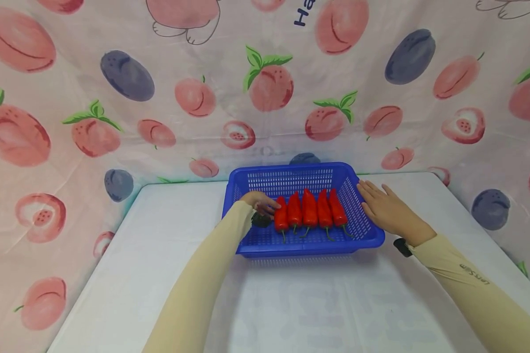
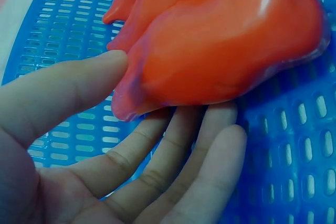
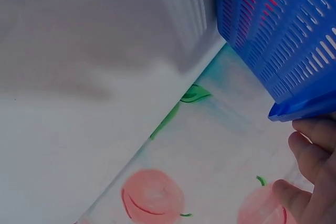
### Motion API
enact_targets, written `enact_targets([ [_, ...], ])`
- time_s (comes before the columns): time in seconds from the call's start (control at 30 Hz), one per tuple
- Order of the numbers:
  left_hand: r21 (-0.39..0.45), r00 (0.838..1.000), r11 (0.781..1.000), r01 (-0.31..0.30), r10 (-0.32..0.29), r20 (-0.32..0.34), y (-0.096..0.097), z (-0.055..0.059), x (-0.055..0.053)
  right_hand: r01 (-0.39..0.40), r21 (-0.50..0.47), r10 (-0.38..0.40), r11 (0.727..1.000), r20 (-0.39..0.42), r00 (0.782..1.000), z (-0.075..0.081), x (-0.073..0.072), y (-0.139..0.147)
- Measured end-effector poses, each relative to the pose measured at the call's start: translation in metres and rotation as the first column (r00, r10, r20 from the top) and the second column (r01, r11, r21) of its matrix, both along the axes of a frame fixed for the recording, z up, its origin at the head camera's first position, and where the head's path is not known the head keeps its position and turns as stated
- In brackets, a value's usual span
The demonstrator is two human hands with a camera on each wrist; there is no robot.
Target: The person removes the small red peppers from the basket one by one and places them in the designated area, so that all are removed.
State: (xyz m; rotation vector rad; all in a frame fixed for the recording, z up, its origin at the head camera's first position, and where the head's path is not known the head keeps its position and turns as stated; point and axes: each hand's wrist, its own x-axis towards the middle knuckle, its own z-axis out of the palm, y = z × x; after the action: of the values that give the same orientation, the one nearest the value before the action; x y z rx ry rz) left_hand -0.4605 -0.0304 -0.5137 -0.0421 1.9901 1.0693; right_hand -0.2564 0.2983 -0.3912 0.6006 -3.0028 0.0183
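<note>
Reading "uaRSum" on right sleeve (image 1: 474, 274); left hand (image 1: 259, 202) touching red pepper (image 1: 281, 218).

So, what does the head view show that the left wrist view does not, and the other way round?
Only the head view shows the full row of five red peppers, a dark green thing under the left hand, the right hand laid flat on the right rim of the blue basket, the white table and the fruit-print cloth.

Only the left wrist view shows the palm and the fingers lying partly under a pepper.

Both show the left hand at the leftmost pepper inside the basket.
</note>
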Motion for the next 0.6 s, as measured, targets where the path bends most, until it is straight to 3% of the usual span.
enact_targets([
  [0.13, 0.004, 1.000, 1.000, 0.021, -0.021, 0.000, 0.001, -0.012, -0.008, -0.007, -0.017, 0.006, 1.000, -0.015, 1.000, -0.001, 0.001, 0.000],
  [0.2, 0.010, 1.000, 1.000, 0.002, -0.002, 0.009, 0.002, -0.012, -0.007, -0.011, -0.029, 0.010, 1.000, -0.023, 1.000, 0.000, 0.001, 0.000],
  [0.27, 0.016, 1.000, 1.000, -0.007, 0.007, 0.028, 0.002, -0.010, -0.004, -0.014, -0.036, 0.013, 0.999, -0.024, 1.000, 0.000, 0.001, -0.001],
  [0.47, -0.043, 0.997, 0.997, 0.071, -0.071, 0.000, 0.002, -0.003, 0.000, -0.001, -0.042, 0.001, 0.999, 0.004, 1.000, 0.001, 0.002, -0.001],
  [0.53, -0.061, 0.992, 0.990, 0.124, -0.124, 0.000, 0.001, -0.002, 0.000, 0.004, -0.042, -0.004, 0.999, 0.013, 1.000, 0.001, 0.001, -0.001],
  [0.6, -0.079, 0.990, 0.987, 0.140, -0.140, 0.007, 0.002, 0.004, 0.006, 0.008, -0.037, -0.007, 0.999, 0.019, 1.000, 0.001, 0.001, -0.001],
])
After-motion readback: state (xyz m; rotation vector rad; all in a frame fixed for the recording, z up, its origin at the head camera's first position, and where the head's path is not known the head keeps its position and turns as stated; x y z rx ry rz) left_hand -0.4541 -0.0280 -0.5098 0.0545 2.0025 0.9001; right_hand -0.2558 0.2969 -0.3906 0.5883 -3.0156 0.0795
